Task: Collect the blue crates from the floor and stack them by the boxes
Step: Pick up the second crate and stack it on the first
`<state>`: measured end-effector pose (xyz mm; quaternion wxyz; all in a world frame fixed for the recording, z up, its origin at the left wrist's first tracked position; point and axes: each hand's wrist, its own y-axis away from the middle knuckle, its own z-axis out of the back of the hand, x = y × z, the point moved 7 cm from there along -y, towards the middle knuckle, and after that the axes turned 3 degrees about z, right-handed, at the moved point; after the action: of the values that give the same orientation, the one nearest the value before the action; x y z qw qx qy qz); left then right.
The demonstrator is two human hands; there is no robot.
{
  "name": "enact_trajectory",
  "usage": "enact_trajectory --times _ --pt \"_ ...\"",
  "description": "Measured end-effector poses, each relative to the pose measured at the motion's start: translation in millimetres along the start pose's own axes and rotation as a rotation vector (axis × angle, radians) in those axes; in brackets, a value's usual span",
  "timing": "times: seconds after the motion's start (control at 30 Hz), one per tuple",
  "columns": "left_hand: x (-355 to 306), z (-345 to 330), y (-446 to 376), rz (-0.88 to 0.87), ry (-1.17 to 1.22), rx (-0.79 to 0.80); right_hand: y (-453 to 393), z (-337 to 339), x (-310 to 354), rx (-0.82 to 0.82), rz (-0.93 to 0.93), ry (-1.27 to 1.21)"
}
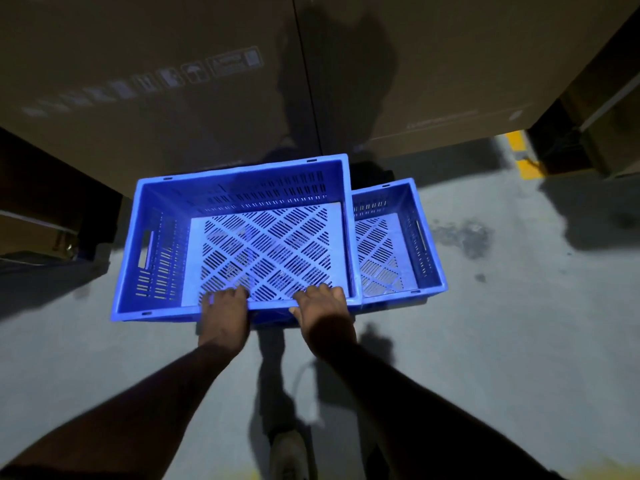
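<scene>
A blue slotted plastic crate [162, 237] is held up in front of me by its near rim. My left hand [225, 317] grips that rim left of centre, and my right hand [325, 320] grips it right of centre, fingers curled inside. A second blue crate [426, 244] lies lower, to the right and partly hidden under the held one. Both are empty. Large brown cardboard boxes [156, 98] stand right behind the crates.
Another tall cardboard box [450, 64] stands to the right of the first, with a narrow gap between them. Grey concrete floor [519, 341] spreads right and near me. A yellow floor mark [519, 154] shows at the right. My shoe [287, 452] is at the bottom.
</scene>
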<state>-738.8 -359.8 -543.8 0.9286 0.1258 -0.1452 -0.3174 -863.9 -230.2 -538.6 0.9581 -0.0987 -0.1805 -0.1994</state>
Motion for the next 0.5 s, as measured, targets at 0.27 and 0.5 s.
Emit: enact_trajectory --times 0.27,0.5 --pt "-49.7 12.8 14.1 -0.181 0.153 -0.146 -0.2 5.8 -1.6 -0.063 0.031 0.023" --pt "-57.2 10.5 10.9 -0.217 0.262 -0.076 0.9 9.7 -17.2 -0.042 0.035 0.023"
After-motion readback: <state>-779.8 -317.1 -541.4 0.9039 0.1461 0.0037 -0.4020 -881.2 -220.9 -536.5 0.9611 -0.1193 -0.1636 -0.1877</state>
